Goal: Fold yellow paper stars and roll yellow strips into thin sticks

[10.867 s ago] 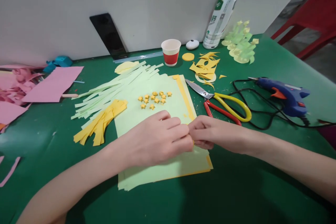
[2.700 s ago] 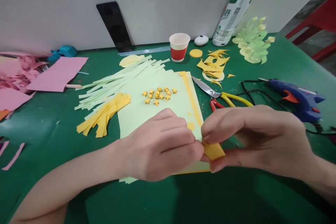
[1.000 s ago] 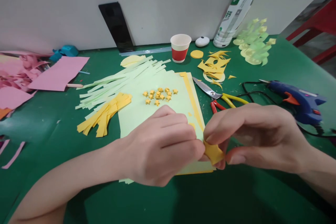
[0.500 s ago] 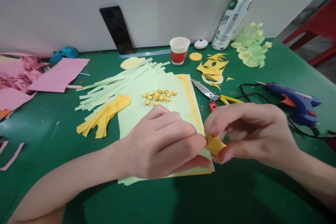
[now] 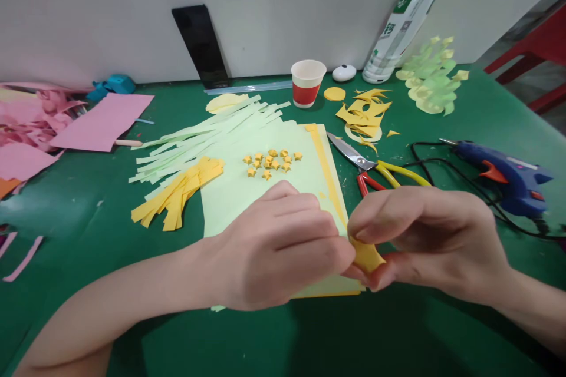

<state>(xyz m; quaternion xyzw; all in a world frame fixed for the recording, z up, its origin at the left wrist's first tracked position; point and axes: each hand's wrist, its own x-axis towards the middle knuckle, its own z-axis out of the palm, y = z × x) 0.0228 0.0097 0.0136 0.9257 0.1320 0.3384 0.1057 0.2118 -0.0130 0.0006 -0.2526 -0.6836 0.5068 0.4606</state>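
Both hands, left (image 5: 283,250) and right (image 5: 424,235), pinch a yellow paper piece (image 5: 368,256) above the green worktop (image 5: 212,341).

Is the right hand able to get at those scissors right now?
Probably, after letting go: the right hand pinches a yellow paper piece, but the scissors lie just beyond it with nothing visible between.

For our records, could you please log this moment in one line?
right hand: pinching folded yellow paper; left hand: touching it; nearby: scissors
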